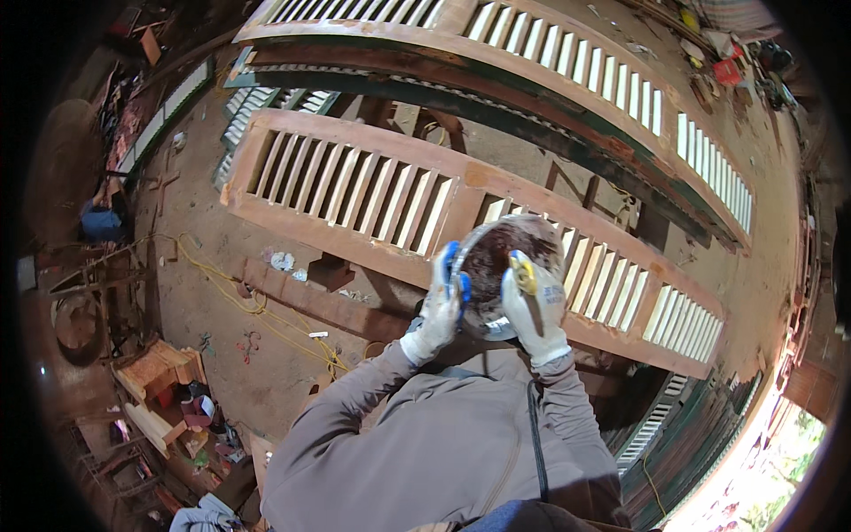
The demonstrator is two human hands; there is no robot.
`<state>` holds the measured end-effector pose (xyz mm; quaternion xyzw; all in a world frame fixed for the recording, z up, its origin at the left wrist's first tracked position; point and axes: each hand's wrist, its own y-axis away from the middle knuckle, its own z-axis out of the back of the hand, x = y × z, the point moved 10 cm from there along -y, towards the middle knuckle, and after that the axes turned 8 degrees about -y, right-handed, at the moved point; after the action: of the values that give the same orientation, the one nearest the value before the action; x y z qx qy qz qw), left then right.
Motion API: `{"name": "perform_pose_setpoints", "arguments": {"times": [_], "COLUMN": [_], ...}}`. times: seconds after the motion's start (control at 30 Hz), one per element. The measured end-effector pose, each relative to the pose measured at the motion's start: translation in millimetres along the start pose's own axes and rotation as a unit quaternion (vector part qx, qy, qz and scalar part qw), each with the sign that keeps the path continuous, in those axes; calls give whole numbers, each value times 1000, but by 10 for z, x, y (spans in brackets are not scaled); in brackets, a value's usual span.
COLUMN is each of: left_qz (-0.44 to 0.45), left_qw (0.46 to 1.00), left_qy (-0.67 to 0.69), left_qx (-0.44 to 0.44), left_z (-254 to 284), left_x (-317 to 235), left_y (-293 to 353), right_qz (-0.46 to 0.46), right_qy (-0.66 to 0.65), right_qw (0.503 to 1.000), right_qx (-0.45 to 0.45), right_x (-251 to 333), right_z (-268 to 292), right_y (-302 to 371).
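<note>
My left hand [441, 304], in a white glove with blue fingertips, grips the left rim of a round, pale-rimmed container [502, 263]. Its inside is smeared and coated dark brown. At the container's right side, my right hand [537, 312], gloved the same way, has its fingers closed on a small yellow object [523, 273]; its exact kind is unclear. Beneath the container lies a long wooden louvered shutter [462, 206] with reddish-brown framing and pale slats. The container covers part of the shutter's middle slats.
Another louvered shutter [532, 70] lies across the far side on darker frames. A yellow cord [259, 310] runs over the dirt floor at left. A wooden box [160, 377] with clutter stands lower left. Stacked shutters [683, 434] lie at lower right.
</note>
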<state>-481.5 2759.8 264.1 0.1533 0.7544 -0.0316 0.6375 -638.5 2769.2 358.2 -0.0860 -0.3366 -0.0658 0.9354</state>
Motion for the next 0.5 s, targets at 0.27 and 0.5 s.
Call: {"name": "perform_pose_setpoints", "arguments": {"times": [0.27,0.5], "left_qz": [-31,-69], "left_qw": [980,946], "left_qy": [-176,-279], "left_qx": [90,148], "left_z": [-565,-924], "left_x": [151,328], "left_y": [71,207], "right_qz": [-57,-118], "right_qy": [3,-2], "right_qw": [992,986], "right_qx": [-114,-118], "right_x": [-439,-786], "right_z": [251,464], "right_y": [478,844]}}
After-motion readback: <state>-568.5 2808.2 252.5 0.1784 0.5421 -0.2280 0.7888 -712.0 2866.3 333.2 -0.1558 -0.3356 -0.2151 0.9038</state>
